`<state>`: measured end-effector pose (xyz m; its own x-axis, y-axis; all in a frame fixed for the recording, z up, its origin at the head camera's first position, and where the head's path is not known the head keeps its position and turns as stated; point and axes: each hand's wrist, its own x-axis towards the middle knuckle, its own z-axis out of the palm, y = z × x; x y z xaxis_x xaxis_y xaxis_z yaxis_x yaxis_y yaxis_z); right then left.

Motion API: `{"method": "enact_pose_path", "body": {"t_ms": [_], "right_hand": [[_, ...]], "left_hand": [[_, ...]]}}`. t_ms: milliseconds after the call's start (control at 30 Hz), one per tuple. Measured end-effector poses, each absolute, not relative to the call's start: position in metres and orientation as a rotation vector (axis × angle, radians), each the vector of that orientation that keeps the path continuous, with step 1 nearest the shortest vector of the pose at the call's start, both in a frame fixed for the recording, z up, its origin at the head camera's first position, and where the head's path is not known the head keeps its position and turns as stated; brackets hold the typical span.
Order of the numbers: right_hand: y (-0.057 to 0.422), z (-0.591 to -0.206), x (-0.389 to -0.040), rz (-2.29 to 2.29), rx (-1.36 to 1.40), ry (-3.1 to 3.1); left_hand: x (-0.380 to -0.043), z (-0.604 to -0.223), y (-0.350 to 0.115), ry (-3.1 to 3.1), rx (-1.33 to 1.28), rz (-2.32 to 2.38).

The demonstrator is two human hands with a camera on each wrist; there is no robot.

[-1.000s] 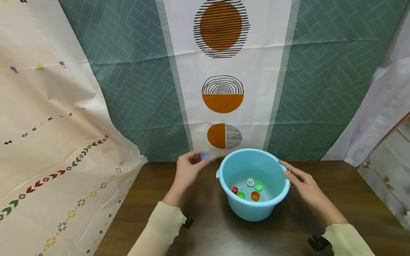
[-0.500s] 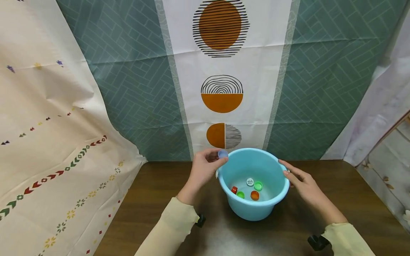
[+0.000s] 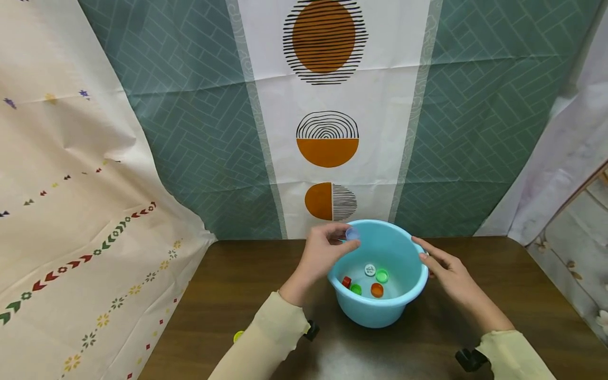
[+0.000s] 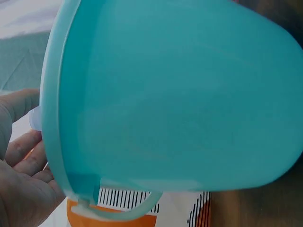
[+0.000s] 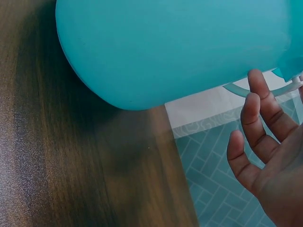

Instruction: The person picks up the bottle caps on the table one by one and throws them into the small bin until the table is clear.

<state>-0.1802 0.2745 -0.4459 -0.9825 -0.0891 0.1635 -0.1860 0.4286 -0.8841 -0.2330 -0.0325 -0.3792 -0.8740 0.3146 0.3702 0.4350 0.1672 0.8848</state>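
My left hand (image 3: 323, 253) pinches a translucent bluish bottle cap (image 3: 352, 234) over the left side of the light-blue bucket (image 3: 370, 316). In the left wrist view the bucket's wall hides most of that cap. My right hand (image 3: 451, 274) rests its thumb and forefinger on the bucket's right rim. Its other fingers (image 5: 251, 113) are relaxed and spread beside the outer wall in the right wrist view. Inside the bucket lie a white cap (image 3: 370, 270), an orange cap (image 3: 377, 290), a red cap (image 3: 346, 282), a pale green cap (image 3: 382, 275) and a green cap (image 3: 355, 288).
The bucket stands upright on a dark wooden table (image 3: 228, 285). A yellow cap (image 3: 238, 335) shows partly from behind my left sleeve. A patterned curtain (image 3: 342, 174) hangs along the far edge, and a cream cloth (image 3: 119, 237) covers the left side. The bucket's handle (image 4: 128, 213) hangs at its far side.
My left hand has moved right with the bluish cap, from beside the bucket to over its left rim. The yellow cap has come into view. The right hand and bucket stay put.
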Motion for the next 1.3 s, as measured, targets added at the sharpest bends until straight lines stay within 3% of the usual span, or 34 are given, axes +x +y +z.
{"method": "enact_pose_path", "body": {"t_ms": [1300], "right_hand": [[0.275,-0.451,-0.181,1.654,0.254,-2.537]], "left_hand": [[-0.229,-0.380,-0.018,-2.402,-0.712,-1.777]]}}
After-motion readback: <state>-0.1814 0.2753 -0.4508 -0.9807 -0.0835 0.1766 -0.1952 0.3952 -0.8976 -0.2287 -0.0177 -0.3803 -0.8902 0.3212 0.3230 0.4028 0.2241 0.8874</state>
